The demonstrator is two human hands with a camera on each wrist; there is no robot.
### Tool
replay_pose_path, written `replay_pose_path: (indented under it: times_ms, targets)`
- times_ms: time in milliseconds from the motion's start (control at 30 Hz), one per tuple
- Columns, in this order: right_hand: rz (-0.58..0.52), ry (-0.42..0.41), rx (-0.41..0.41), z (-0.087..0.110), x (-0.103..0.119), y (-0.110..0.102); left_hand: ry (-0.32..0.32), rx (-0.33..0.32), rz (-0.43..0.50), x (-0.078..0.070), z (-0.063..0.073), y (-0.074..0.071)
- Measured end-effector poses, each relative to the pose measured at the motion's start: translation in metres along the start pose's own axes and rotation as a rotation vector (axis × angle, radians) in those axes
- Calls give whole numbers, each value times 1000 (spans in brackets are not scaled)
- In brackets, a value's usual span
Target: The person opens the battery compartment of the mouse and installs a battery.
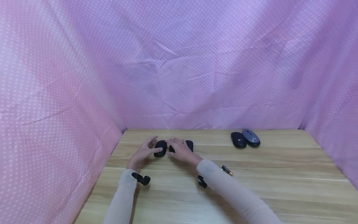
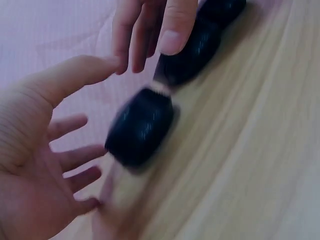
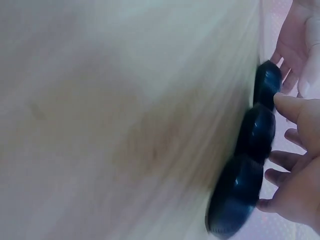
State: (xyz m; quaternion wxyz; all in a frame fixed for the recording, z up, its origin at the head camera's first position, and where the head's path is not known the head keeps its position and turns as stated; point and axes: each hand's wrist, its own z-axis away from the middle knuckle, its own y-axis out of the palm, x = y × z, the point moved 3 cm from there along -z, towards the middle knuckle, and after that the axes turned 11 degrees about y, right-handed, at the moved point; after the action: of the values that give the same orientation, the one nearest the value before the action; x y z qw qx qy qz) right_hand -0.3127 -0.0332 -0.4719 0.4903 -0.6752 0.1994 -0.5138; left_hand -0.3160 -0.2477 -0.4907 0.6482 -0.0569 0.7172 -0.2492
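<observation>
Head view matches what I see from here: beyond the left mouse (image 1: 160, 146), to its right, come the middle mouse (image 1: 172, 149) and third mouse (image 1: 190, 144). I'd judge this row mostly formed; the black mouse (image 1: 238, 140) and gray mouse (image 1: 251, 137), well right of the left mouse, stand outside it. Just left of it, the left hand (image 1: 143, 152) spreads its fingers, gripping nothing; just right, the right hand (image 1: 181, 150) looks released too, over the middle mouse. Contact I can't tell.

It looked like a makeshift cloth-walled booth — pink dotted fabric (image 1: 179, 77) hung left, right and far around a wood-grain table (image 1: 293, 177).
</observation>
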Motion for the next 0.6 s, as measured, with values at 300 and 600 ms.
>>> replay_pose_path:
  times_ms: [300,600]
  targets:
    - [-60,-28,-35,11,-29,-34,117,-194,-68,-52,-18,26]
    - [-99,-73,-96,29,-73,-89,264,-283,8,-101,-44,86]
